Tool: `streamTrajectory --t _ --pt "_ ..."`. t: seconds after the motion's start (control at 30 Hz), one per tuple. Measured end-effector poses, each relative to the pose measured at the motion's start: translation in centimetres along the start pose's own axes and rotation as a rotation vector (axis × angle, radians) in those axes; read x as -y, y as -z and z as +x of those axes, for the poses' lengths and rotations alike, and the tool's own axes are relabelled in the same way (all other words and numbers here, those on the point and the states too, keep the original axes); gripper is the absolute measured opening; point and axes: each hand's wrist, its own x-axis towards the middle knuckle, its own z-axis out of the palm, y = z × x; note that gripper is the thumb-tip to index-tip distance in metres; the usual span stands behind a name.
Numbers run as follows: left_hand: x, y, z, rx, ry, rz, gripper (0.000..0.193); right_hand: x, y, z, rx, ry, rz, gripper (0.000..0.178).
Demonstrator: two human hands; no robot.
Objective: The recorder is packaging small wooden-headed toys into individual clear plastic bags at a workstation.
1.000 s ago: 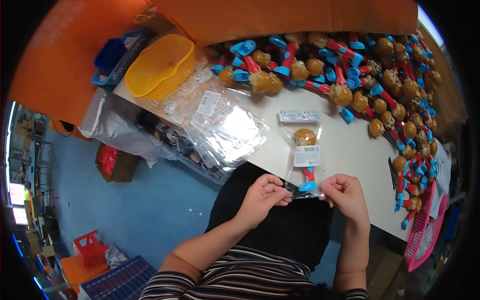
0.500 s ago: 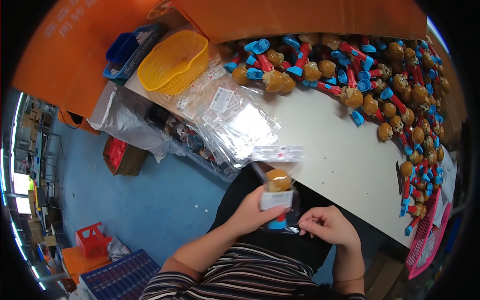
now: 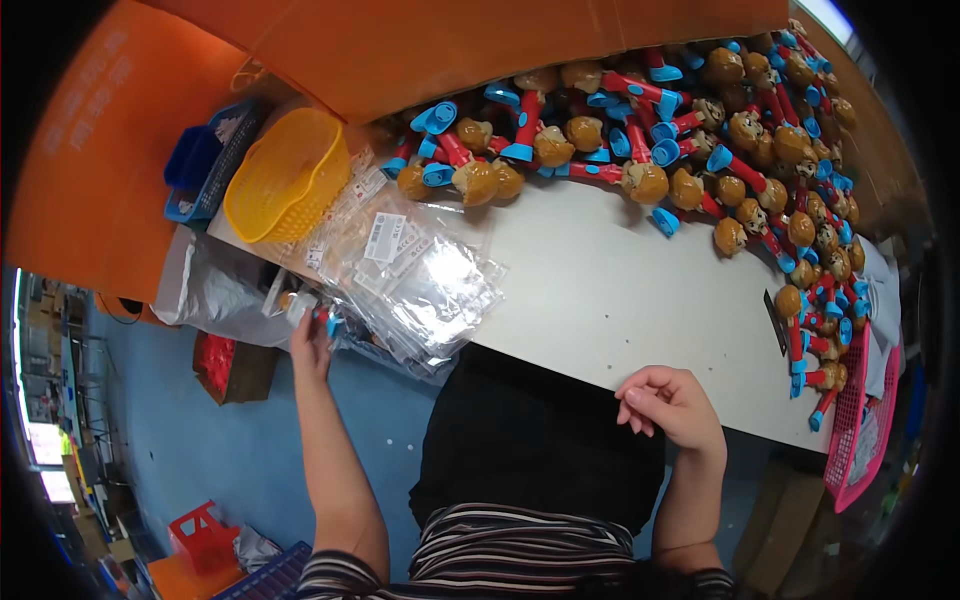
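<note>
My left hand [image 3: 312,345] is stretched out to the left, at the mouth of a big clear-and-silver plastic sack [image 3: 225,285] beside the table. Its fingers are closed on a bagged toy [image 3: 326,318], of which a blue and red end shows; the rest is partly hidden and blurred. Over the table's front edge my right hand [image 3: 672,405] hovers with loosely curled fingers and nothing visible in them. Flat clear bags [image 3: 410,285] with printed header strips lie stacked between the two hands, nearer the left one.
Many red-and-blue toys with brown round heads [image 3: 650,183] are heaped along the back and right of the white table [image 3: 590,270]. A yellow basket [image 3: 290,180] and blue bins [image 3: 200,160] stand at the back left. A pink basket [image 3: 862,430] hangs at the right edge; orange board walls [image 3: 450,50] rise behind.
My left hand has carried the bagged toy from over my lap leftward to the sack. My right hand has risen slightly, away from the bag. The view has turned somewhat.
</note>
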Motion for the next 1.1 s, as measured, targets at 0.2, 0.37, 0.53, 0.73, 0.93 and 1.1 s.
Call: streamTrajectory --t 0.2,0.37,0.53,0.73,0.93,1.1 --pt "1.0 -2.8 1.3 -0.37 -0.234 0.129 0.034 -0.4 0.2 -0.6 -0.067 0.064 0.078 0.014" --pt "-4.4 -18.0 -12.8 -0.203 -0.922 0.371 0.023 -1.0 0.7 -0.1 -0.069 0.069 0.165 0.014" --pt "-4.8 -24.8 -16.9 0.467 -0.851 1.267 0.03 -0.5 1.2 0.4 0.005 0.015 0.21 0.015" --pt "-1.9 -26.0 -16.0 0.412 -0.91 1.234 0.034 -2.3 0.6 -0.3 -0.073 0.128 0.203 0.013" --pt "-2.1 -27.9 -16.2 0.131 -1.014 1.318 0.017 -1.3 -0.3 0.1 -0.099 0.133 0.071 0.014" --pt "-3.2 -29.1 -18.0 0.236 -0.535 1.077 0.015 -0.8 -0.4 1.1 -0.068 0.099 0.049 0.019"
